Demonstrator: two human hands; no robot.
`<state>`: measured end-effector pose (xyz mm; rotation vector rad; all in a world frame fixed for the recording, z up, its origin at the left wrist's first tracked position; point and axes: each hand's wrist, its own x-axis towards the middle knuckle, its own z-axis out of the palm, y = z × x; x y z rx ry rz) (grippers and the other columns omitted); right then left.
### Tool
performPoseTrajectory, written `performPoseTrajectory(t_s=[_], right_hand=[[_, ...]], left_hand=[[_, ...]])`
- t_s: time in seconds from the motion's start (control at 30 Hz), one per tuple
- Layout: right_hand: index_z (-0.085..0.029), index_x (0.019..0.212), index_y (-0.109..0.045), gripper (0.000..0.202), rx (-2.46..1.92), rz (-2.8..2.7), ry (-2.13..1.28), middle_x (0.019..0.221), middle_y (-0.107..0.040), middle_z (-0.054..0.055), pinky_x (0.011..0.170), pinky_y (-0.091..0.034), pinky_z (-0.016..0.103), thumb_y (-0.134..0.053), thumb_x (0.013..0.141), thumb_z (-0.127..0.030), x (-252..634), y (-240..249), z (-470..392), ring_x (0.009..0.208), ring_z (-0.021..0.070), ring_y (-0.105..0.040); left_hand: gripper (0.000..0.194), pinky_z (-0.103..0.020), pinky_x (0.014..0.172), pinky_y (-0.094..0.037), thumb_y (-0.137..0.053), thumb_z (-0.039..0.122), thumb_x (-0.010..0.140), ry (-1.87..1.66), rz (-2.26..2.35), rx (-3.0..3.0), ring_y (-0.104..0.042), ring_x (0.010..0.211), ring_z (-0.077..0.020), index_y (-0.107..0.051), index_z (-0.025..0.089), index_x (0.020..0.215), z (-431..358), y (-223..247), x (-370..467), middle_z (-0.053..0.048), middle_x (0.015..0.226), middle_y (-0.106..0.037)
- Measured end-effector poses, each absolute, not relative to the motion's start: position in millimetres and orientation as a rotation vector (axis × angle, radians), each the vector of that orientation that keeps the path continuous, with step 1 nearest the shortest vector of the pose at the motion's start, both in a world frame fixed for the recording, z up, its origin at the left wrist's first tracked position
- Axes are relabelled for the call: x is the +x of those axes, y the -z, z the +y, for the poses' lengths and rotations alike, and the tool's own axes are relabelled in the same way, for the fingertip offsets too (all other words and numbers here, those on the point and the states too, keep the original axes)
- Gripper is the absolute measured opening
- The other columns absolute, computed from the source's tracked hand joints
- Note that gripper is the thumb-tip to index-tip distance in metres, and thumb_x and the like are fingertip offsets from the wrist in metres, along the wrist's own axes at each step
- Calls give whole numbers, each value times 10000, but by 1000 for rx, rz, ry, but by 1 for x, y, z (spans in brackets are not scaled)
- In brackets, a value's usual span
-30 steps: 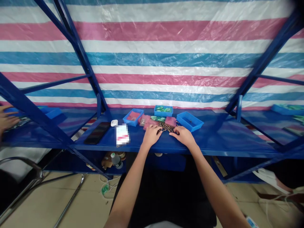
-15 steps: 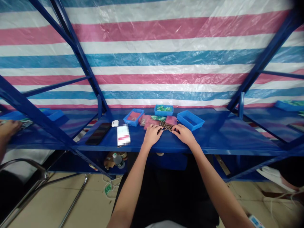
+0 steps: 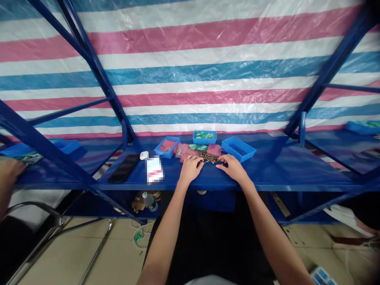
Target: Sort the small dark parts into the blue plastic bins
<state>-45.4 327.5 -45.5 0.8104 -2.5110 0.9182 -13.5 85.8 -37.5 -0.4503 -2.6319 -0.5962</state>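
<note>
A pile of small brass-coloured pieces [image 3: 210,157] lies on the blue table in front of pink bags [image 3: 214,150] and a green bag [image 3: 198,147]. At the pile's left edge rests my left hand [image 3: 190,168], its fingers curled over the pieces; whether it grips one is too small to tell. My right hand [image 3: 233,167] is at the pile's right edge, thumb and index finger apart, with nothing visible between them. A blue tray [image 3: 238,150] holding a few tiny pieces stands just behind my right hand.
Behind the pile is a blue tray of green packets [image 3: 204,137]; a tray with a pink bag [image 3: 167,147] stands left of it. Farther left lie a black phone [image 3: 124,168], a white case [image 3: 144,155] and a blurred card [image 3: 154,169]. Another person's hand [image 3: 12,170] is at far left.
My right hand has moved slightly right, away from the pile, and its thumb and index finger have parted. My left hand has stayed at the pile. The view has shifted slightly.
</note>
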Motion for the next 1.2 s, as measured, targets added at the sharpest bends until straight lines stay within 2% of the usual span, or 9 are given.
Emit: performPoseTrajectory(t_s=[0.23, 0.33, 0.47, 0.67, 0.73, 0.87, 1.0, 1.1, 1.2], right_hand=[[-224, 911, -688, 167, 787, -2500, -909, 947, -653, 75, 838, -490, 389, -591, 900, -359, -42, 51, 337, 896, 231, -600], [-223, 864, -680, 183, 782, -2507, -984, 892, -665, 64, 790, -500, 373, -578, 902, -371, -39, 47, 336, 819, 217, -612], [-225, 907, -659, 215, 693, -2480, -1201, 835, -701, 45, 689, -520, 354, -610, 873, -431, -36, 45, 337, 684, 199, -619], [-221, 932, -662, 266, 721, -2386, -1323, 863, -715, 50, 746, -552, 382, -633, 854, -474, -32, 44, 339, 744, 216, -662], [-222, 934, -668, 244, 695, -2349, -1227, 870, -711, 58, 771, -544, 386, -607, 883, -453, -30, 42, 338, 778, 223, -659], [-211, 981, -666, 221, 363, -2098, -893, 1002, -697, 116, 928, -467, 447, -515, 956, -370, -31, 39, 340, 960, 262, -608], [-199, 987, -672, 252, 25, -2036, -709, 1014, -674, 149, 910, -403, 526, -490, 954, -369, -40, 41, 342, 1037, 329, -524], [-196, 1111, -666, 319, -68, -2060, -593, 1233, -589, 193, 898, -355, 572, -505, 934, -407, -40, 41, 338, 1171, 396, -424], [-221, 1268, -604, 390, 64, -2107, -499, 1382, -489, 186, 944, -312, 571, -510, 933, -398, -34, 40, 331, 1258, 405, -365]], left_hand=[[284, -382, 1028, -422, -490, 331, 980, 606, -2616, -466, -554, 1124, -235, -688, 242, 1164, 86, 37, -13, -37, 1152, -704], [288, -387, 1019, -429, -485, 330, 980, 607, -2627, -464, -560, 1118, -239, -691, 245, 1162, 86, 36, -13, -36, 1152, -706], [287, -399, 1028, -423, -488, 329, 977, 603, -2622, -456, -560, 1117, -243, -694, 245, 1159, 86, 37, -14, -32, 1163, -706], [286, -400, 1039, -416, -494, 328, 975, 607, -2626, -447, -557, 1132, -242, -692, 248, 1164, 86, 38, -14, -33, 1165, -704], [283, -390, 1031, -421, -495, 329, 975, 610, -2614, -458, -558, 1124, -237, -691, 247, 1162, 86, 37, -14, -31, 1157, -706], [283, -384, 1009, -435, -494, 336, 976, 608, -2612, -465, -560, 1111, -237, -692, 246, 1159, 86, 36, -13, -34, 1146, -708], [294, -401, 1025, -426, -480, 330, 980, 602, -2632, -450, -560, 1125, -241, -689, 249, 1171, 87, 36, -12, -43, 1163, -702], [294, -404, 1025, -426, -488, 333, 976, 596, -2640, -445, -556, 1133, -245, -686, 248, 1175, 87, 36, -12, -45, 1169, -698], [290, -394, 1021, -426, -486, 336, 978, 584, -2630, -451, -556, 1125, -242, -689, 250, 1167, 87, 37, -12, -44, 1154, -699]])
